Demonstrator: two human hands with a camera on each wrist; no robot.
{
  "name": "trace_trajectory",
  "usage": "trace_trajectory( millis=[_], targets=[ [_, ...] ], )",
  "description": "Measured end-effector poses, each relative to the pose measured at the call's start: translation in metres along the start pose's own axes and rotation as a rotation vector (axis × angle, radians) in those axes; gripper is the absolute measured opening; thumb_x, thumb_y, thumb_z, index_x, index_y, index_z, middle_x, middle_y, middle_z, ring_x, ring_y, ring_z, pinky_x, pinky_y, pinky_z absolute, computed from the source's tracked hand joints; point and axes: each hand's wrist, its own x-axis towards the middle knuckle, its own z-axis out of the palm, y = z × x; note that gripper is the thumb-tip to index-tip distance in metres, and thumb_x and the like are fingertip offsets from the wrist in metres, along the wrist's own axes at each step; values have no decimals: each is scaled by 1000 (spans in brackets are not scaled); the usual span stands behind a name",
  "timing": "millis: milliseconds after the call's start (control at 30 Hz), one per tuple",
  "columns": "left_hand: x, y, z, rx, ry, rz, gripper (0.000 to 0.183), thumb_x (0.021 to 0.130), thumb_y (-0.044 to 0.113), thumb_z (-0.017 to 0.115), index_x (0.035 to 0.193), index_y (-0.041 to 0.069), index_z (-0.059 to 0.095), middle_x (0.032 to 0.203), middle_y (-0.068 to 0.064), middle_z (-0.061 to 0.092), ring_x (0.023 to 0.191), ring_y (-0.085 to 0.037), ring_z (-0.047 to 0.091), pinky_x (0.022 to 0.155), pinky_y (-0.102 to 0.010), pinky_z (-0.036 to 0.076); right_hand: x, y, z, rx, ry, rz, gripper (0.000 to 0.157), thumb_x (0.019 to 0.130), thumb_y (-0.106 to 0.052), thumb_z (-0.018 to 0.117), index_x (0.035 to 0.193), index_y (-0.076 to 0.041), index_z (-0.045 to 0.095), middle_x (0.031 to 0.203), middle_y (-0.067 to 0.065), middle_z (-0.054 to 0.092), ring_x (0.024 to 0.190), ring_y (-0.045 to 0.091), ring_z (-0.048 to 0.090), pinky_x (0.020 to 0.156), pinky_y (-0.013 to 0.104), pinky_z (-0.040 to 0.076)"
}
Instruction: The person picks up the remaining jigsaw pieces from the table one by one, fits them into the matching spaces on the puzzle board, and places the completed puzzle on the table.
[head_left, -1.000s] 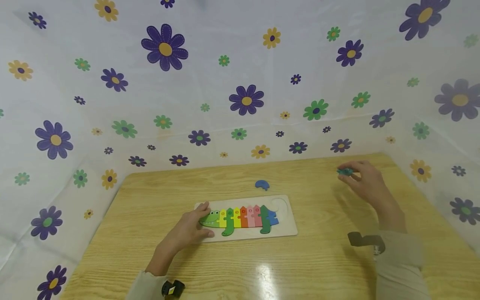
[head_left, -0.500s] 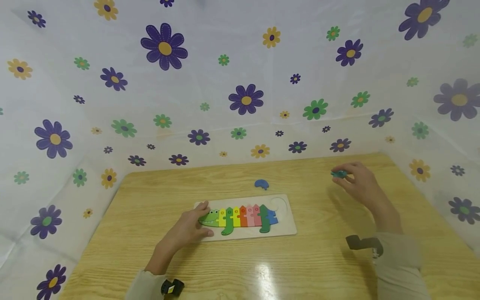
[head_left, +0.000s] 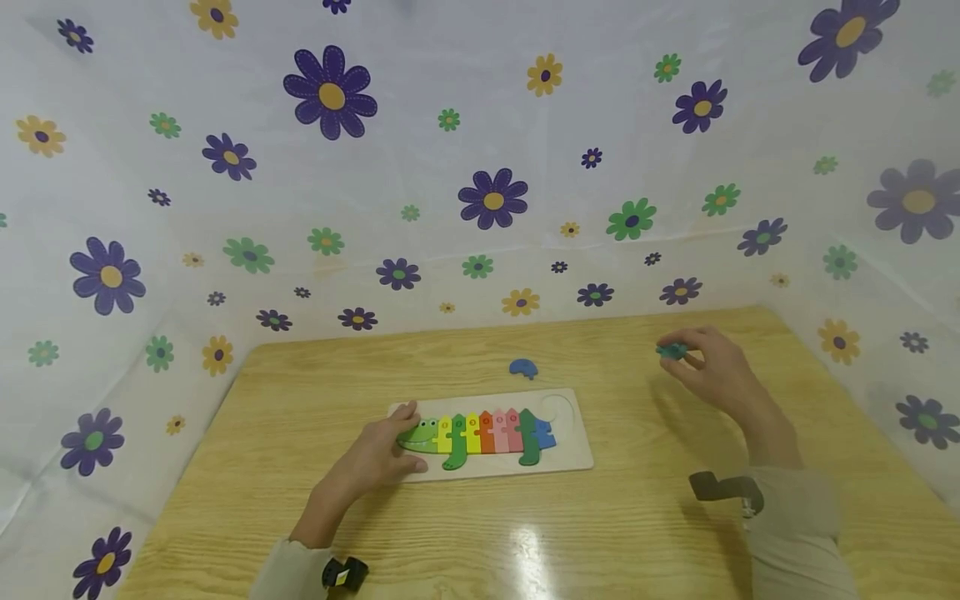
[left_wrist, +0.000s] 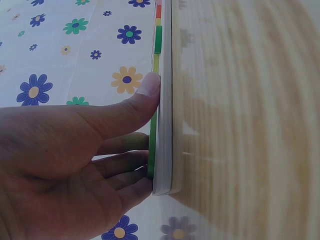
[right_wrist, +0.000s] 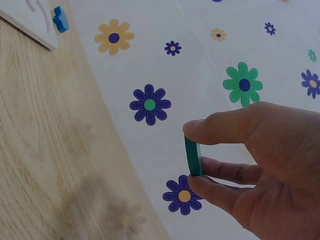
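Observation:
A crocodile jigsaw board (head_left: 573, 458) lies flat on the table, with coloured numbered pieces (head_left: 486, 432) in it and a bare curved recess at its right end. My left hand (head_left: 372, 452) holds the board's left end by the crocodile's head, thumb at the near edge and fingers towards the far side. In the left wrist view the thumb touches the board's edge (left_wrist: 165, 150). Above the table on the right, my right hand (head_left: 716, 369) pinches a small teal puzzle piece (right_wrist: 192, 156) between thumb and fingers. Its face is hard to see.
A blue curved puzzle piece (head_left: 523, 368) lies on the wooden table (head_left: 420, 533) just behind the board. A white flowered cloth (head_left: 420, 167) stands around the table's back and sides. Dark straps sit at both wrists.
My right hand has moved slightly left with the teal piece in its fingers. The left hand, the board and the blue piece have stayed in place.

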Motion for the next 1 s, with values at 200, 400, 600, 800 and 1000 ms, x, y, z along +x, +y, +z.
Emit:
trace_trajectory(
  millis=[200,400,600,800,1000],
  targets=[
    [2,-1,1,5,-1,0,75,87,15,83,149,-7,46,164,-19,31,152,-38,26,121,-54,27,-1,-4,1,13,-27,-1,22,98,-5,68,118,4,68,119,24,57,112,41,57,94,51,53],
    [2,-1,1,4,-3,6,76,87,15,83,149,-7,47,164,-19,32,152,-39,26,121,-54,27,-1,-6,2,16,-51,-5,22,97,-4,69,118,3,68,118,23,59,113,41,57,94,50,54],
    [2,-1,1,-4,-5,5,76,86,15,83,149,-7,47,164,-19,32,152,-39,25,121,-55,26,0,-7,4,1,-76,-16,22,96,-4,70,117,3,69,119,24,60,112,44,59,93,50,55],
    [1,0,-1,-7,1,13,75,86,14,84,148,-8,47,163,-20,33,152,-39,26,121,-54,28,2,-17,6,-33,-101,-24,23,96,-5,71,118,4,69,119,24,61,112,44,58,92,52,56],
    [1,-1,-1,11,8,23,75,86,14,84,148,-8,48,162,-21,34,151,-41,29,120,-55,30,4,-28,8,-31,-122,-39,23,96,-4,71,117,4,69,115,23,61,110,44,59,93,57,56]
  ],
)
